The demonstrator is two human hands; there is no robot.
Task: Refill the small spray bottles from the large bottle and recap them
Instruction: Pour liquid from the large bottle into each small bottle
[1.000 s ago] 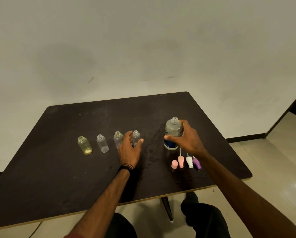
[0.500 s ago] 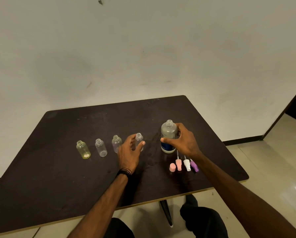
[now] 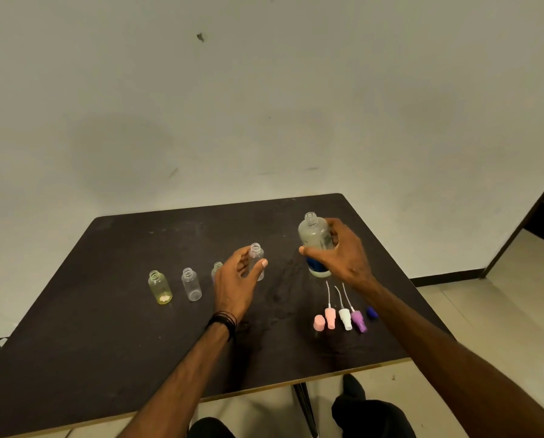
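Gripping the large bottle (image 3: 315, 245) round its middle, the right hand (image 3: 343, 254) holds it uncapped, upright with a slight tilt, its base close to the dark table (image 3: 106, 336); whether the base touches cannot be told. The fingers wrap the far side and the thumb (image 3: 307, 250) presses the near side.

Left of the large bottle, the left hand (image 3: 234, 284) curls loosely round a small clear bottle (image 3: 256, 259), thumb tip (image 3: 263, 263) against its right side and the fingers behind it; the bottle is open at the neck. Further left of the large bottle a third small bottle (image 3: 216, 269) peeks out from behind the left hand, then a clear one (image 3: 191, 284), then a yellowish one (image 3: 159, 286), each standing apart from its neighbour. A black band (image 3: 222, 322) circles the left wrist.

Just in front of the large bottle, toward the person, lie the spray tops in a tight row: a pink cap (image 3: 319, 323), a pink sprayer (image 3: 330, 316), a white sprayer (image 3: 345, 317), a purple sprayer (image 3: 358, 320) and a small blue cap (image 3: 371, 312), their thin tubes pointing up toward the large bottle's base.

Behind the large bottle the table runs bare to its far edge and rounded corner. The stretch between the large bottle and the held small bottle is open, and the near part of the table down to its pale front edge carries only the forearms.
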